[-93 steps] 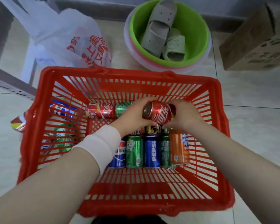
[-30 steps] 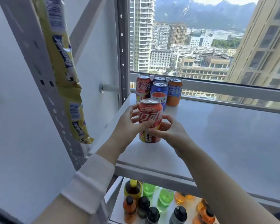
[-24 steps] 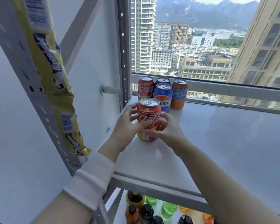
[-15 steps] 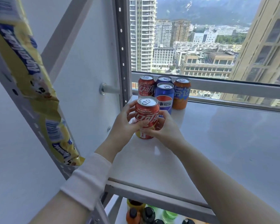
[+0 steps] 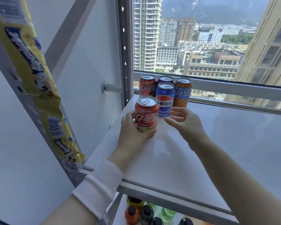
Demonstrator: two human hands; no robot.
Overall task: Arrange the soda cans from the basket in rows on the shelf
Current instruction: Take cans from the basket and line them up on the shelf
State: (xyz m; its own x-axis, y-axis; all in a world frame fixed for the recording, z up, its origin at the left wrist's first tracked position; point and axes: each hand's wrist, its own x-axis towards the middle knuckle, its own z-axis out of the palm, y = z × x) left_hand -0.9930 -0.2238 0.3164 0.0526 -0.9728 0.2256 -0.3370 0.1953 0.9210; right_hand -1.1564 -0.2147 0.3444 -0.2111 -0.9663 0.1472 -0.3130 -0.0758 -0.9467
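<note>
The left hand (image 5: 131, 129) is wrapped round the can (image 5: 146, 114): the thumb is laid across the lower front, and the fingers are placed on the can's left side. The left forearm is extended forward and up, and a white sleeve (image 5: 98, 189) is worn on it. The right hand (image 5: 186, 122) is held open just beside the can, not touching it, with the fingers relaxed and pointed left. The right forearm is bare.

The white metal shelf (image 5: 217, 143) carries, abreast in its back left corner, a red cola can (image 5: 147, 86), a dark blue can (image 5: 165, 78) and an orange can (image 5: 183, 93). A blue Pepsi can (image 5: 165, 101) stands before the middle one, a second red cola can (image 5: 146, 115) front-left of it.
</note>
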